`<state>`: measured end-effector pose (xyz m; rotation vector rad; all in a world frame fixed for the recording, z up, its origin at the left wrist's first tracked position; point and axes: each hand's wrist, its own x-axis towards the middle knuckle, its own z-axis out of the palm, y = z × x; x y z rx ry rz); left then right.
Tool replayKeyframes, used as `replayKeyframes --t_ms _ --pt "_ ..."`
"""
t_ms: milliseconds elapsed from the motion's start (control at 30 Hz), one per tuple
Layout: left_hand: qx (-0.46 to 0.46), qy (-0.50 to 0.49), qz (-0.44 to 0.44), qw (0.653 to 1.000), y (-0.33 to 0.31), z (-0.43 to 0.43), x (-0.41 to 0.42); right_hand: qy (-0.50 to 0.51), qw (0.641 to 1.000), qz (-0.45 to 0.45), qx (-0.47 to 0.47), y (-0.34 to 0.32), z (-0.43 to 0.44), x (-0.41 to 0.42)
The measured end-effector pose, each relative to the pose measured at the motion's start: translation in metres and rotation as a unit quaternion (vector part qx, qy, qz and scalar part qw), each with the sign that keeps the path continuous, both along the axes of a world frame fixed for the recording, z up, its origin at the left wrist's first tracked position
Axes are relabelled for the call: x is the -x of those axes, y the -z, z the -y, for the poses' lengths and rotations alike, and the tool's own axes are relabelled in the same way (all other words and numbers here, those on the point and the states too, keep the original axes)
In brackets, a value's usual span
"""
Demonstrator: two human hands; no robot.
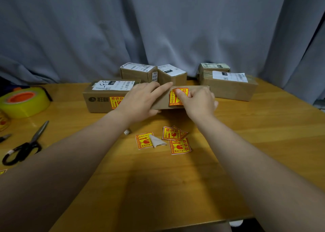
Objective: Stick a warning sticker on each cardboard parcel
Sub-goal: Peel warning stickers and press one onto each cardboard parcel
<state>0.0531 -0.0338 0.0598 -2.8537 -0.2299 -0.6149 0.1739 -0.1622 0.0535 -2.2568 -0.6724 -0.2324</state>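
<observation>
While pressing down, right hand (198,102) fingertips (179,92) flat on sticker (176,97), curled, nothing pinched; sticker on near face of held parcel (197,91). Left hand (140,101) spread along same parcel from left end, fingers extended over top edge, thumb under near edge, steadying more than gripping. Parcel tilted up toward camera, long axis left to right, lying between both hands; whether lower edge touches table (246,143) cannot tell.

Sticker straight under right fingertips, so right hand nearer for smoothing; probably only rubbing down of edges left on this one.

Just left, touching or nearly so: big parcel (98,100), already stickered on near face. Behind: two small parcels (137,73) (173,75), no sticker visible on faces shown. Right, well apart from hands: long parcel (228,89) with another (213,67) behind, none visible either. Likely four left to do.

Near side, between forearms: loose stickers (171,133) (180,146) (144,140) lying flat, some overlapping, with peeled backing (156,141) on one. Closer to right hand for next pick.

No containers in view. Far left: tape roll (24,101), scissors (24,147), both well apart from work.
</observation>
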Motion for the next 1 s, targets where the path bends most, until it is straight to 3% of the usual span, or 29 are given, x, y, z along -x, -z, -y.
replayKeyframes --t_ms 433,900,1000 --pt "-0.034 0.009 -0.012 0.999 0.000 -0.005 -0.004 0.040 0.998 0.020 0.054 -0.005 -0.010 -0.007" --pt "-0.050 0.009 -0.031 0.998 -0.002 -0.007 -0.009 0.020 0.957 0.235 0.166 -0.009 -0.003 -0.008" --pt "-0.050 0.008 -0.038 0.998 -0.004 -0.009 -0.010 0.013 0.961 0.228 0.155 -0.005 -0.002 -0.010"
